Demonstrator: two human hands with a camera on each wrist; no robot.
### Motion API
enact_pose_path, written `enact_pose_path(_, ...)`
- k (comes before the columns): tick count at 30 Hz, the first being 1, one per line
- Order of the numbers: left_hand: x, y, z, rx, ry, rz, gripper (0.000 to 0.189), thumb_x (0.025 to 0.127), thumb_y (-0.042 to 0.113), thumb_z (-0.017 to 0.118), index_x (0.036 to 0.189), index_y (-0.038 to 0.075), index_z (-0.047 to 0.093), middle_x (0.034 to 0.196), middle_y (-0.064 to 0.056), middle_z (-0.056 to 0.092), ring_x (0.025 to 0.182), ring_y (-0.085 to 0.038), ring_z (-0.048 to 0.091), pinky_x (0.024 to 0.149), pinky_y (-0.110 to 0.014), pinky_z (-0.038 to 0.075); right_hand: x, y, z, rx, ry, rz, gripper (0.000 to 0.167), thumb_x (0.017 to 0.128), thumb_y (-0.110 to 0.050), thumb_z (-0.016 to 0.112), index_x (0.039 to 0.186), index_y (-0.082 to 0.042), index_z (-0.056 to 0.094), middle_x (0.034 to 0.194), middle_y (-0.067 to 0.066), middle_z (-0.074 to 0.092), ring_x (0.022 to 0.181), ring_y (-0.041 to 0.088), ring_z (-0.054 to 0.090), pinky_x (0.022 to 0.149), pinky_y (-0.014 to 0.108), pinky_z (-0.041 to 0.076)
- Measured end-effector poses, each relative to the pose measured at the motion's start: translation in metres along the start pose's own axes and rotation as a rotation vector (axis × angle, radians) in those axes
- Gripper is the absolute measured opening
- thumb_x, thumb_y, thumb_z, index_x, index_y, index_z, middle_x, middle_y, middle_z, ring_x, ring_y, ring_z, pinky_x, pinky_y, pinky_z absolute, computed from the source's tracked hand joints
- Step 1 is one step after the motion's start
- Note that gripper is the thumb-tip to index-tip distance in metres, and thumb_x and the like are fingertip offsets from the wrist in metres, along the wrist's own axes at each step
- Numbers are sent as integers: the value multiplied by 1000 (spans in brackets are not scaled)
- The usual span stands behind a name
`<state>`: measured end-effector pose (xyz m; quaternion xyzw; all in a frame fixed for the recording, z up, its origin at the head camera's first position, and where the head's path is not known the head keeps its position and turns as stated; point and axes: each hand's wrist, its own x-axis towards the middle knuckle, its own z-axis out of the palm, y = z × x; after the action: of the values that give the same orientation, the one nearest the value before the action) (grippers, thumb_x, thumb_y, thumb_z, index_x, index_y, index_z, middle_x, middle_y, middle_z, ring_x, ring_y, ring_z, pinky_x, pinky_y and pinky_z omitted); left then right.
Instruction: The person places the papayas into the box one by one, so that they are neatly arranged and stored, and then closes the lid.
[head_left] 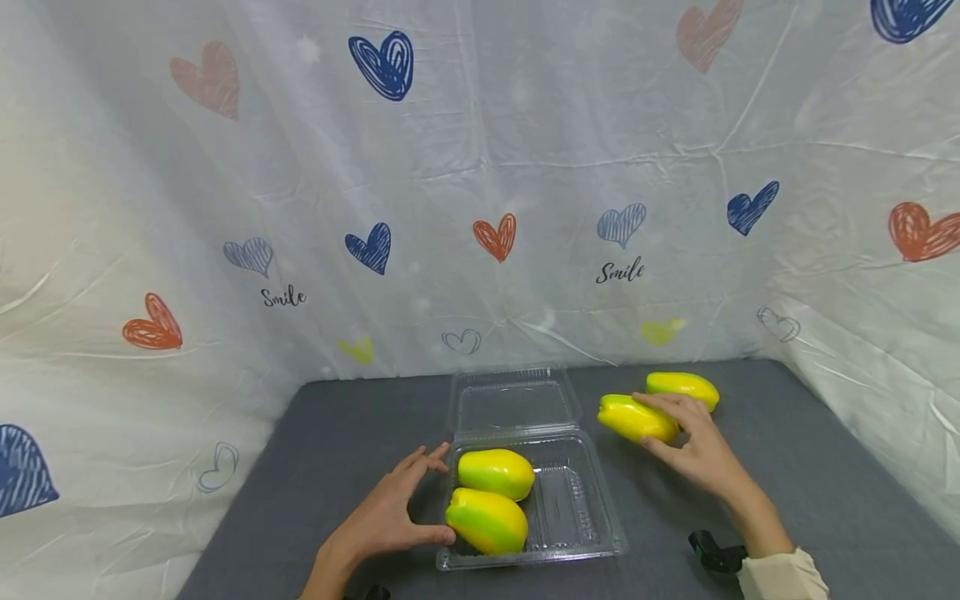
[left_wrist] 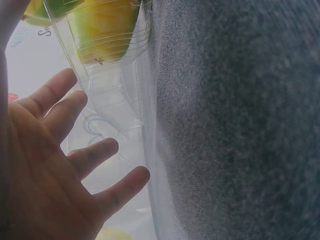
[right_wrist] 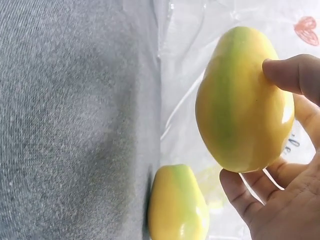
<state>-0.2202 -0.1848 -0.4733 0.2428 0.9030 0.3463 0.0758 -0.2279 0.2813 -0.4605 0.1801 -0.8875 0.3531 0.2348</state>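
Observation:
My right hand (head_left: pixel 693 446) grips a yellow-green papaya (right_wrist: pixel 245 105) between thumb and fingers, held above the table to the right of the clear plastic container. Behind it another papaya (head_left: pixel 684 387) lies on the table, also seen low in the right wrist view. Two papayas, a rear one (head_left: pixel 495 473) and a front one (head_left: pixel 489 522), lie side by side in the left half of the container (head_left: pixel 611 533). Against the container's left side is my left hand (head_left: pixel 386 508), fingers spread and straight, with the thumb tip at the front papaya's end.
The container's hinged lid (head_left: pixel 513 402) lies folded back toward the rear of the grey table (head_left: pixel 300 467). A white curtain (head_left: pixel 480 125) printed with hearts hangs behind and at both sides. A black strap (head_left: pixel 716 552) is on the right wrist.

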Motion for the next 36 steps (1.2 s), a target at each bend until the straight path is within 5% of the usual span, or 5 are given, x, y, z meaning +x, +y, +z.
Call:
enact_pose_path(15, 0, 1, 0, 5, 5, 5, 70, 76, 60, 83, 133, 33, 54, 169, 3, 28, 156, -44, 19, 105, -83, 28, 3, -23, 9, 29, -73, -9, 58, 83, -13, 84, 137, -18, 64, 132, 9, 62, 121, 26, 47, 93, 56, 43)
enact_pose_path(36, 0, 1, 0, 6, 2, -1, 70, 76, 60, 83, 134, 34, 53, 169, 5, 27, 157, -42, 19, 105, -83, 28, 4, -41, 15, 33, -108, -41, 59, 83, -17, 85, 138, -23, 64, 131, 1, 62, 113, 5, 43, 88, 41, 45)
